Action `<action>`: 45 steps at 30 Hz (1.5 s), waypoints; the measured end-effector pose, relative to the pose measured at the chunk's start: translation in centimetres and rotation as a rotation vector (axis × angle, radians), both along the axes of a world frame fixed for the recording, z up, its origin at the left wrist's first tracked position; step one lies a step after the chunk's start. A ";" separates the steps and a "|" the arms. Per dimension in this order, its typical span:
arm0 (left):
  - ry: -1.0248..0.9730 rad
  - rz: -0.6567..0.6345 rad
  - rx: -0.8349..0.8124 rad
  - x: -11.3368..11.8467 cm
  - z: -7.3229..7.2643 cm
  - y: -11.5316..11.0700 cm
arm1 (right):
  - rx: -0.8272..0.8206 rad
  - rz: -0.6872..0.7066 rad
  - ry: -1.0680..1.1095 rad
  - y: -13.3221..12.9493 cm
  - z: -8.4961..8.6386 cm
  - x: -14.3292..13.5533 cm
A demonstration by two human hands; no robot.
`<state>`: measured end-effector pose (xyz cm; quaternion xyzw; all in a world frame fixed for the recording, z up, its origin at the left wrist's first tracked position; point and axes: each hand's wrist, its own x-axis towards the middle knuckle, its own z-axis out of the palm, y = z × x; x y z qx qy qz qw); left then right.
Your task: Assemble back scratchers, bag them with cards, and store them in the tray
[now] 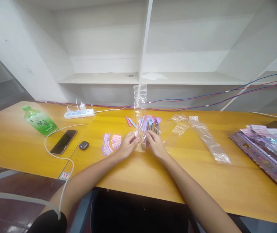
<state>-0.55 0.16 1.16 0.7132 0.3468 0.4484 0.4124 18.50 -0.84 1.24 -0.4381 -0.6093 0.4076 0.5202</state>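
A long clear plastic bag stands up between my two hands over the table. My left hand pinches the bag's lower left side, and a thin light-coloured piece shows near its fingertips. At the bag's right side, the fingers of my right hand are closed on the plastic. Just beyond my hands lie several small sticks with hand-shaped heads, among them a blue one and a purple one. A pink stick and a blue stick lie left of the bag. Small printed cards sit beside my left hand.
More clear bags lie to the right, near a purple printed package with packets on top. Leftward are a green bottle, a phone, a small black device and a power strip. A white cable crosses my left arm.
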 end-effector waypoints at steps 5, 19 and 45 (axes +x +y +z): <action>0.038 -0.091 0.008 0.2 -0.1 -0.2 | -0.016 0.074 0.137 0.7 -0.2 -0.6; -0.223 -0.010 -0.227 -0.4 -1.0 1.5 | 0.051 -0.178 0.706 1.5 1.5 2.2; -0.075 -0.018 -0.127 0.0 -0.6 0.3 | 0.005 0.033 0.169 -1.2 0.5 -2.2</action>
